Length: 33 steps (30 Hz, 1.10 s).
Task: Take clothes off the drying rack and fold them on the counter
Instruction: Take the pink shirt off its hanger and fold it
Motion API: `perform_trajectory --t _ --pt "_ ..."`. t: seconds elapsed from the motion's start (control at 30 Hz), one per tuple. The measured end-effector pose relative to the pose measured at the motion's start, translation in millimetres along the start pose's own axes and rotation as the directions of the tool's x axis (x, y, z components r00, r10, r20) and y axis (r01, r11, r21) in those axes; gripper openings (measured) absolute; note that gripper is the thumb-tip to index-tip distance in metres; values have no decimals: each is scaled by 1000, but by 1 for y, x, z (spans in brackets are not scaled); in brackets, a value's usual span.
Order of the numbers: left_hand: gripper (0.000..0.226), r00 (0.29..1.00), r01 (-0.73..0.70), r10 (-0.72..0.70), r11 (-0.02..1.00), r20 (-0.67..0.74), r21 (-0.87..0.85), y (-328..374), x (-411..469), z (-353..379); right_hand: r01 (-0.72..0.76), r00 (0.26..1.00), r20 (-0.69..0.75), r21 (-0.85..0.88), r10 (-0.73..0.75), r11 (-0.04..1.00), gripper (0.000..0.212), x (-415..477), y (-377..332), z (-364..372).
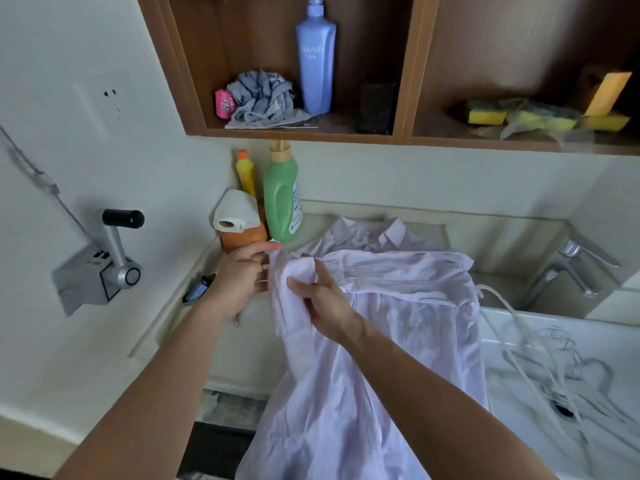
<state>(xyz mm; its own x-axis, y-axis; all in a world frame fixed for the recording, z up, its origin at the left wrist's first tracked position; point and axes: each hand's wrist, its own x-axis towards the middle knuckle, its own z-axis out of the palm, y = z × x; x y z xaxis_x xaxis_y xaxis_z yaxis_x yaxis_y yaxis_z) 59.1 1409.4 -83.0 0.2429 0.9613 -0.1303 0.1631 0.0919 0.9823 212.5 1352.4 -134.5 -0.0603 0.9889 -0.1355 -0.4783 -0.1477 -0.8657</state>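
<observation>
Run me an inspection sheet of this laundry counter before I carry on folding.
Surface: counter beside a sink, partly covered by cloth.
Job's things: pale shirt draped over the counter edge and hanging down the front; second shirt lying behind it, collar showing; hangers in the sink; drying rack not seen.
Clutter: green bottle, yellow bottle, paper roll, orange tub, small blue object, all at the counter's left end.
Grippers: left hand and right hand both grip the pale shirt.
Cables: thin wire on the wall running to a hand crank.
Surroundings: wooden shelf above, holding a blue bottle, grey rag and sponges; faucet at right.
</observation>
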Motion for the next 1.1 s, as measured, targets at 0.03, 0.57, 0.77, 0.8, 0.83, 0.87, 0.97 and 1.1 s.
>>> perform_trajectory --t 0.03,0.57,0.77,0.8,0.83,0.87,0.97,1.1 --pt "55 999 -32 32 997 -4 67 -3 2 2 13 1000 22 39 -14 999 47 5 -3 -4" --pt "11 995 -80 99 864 -13 497 -23 98 -22 -98 978 -188 -55 86 994 43 31 -107 -100" --pt "44 997 -59 77 846 -13 529 -6 134 -2 129 950 -298 100 -94 987 20 23 -135 -130" --pt "47 997 -53 71 848 -14 527 -5 141 3 139 951 -295 151 -90 979 15 22 -138 -138" --pt "48 998 -52 66 850 -8 524 -2 147 9 136 958 -278 209 -74 968 13 22 -141 -146" --pt "49 998 -56 63 847 4 529 0 153 15 127 957 -284 265 -49 956 13 20 -143 -150" --pt "53 995 -101 84 790 57 605 6 171 36 112 939 -344 333 10 936 30 16 -150 -163" --pt "55 985 -171 118 706 124 687 7 197 69 55 964 -262 347 41 936 71 12 -157 -198"
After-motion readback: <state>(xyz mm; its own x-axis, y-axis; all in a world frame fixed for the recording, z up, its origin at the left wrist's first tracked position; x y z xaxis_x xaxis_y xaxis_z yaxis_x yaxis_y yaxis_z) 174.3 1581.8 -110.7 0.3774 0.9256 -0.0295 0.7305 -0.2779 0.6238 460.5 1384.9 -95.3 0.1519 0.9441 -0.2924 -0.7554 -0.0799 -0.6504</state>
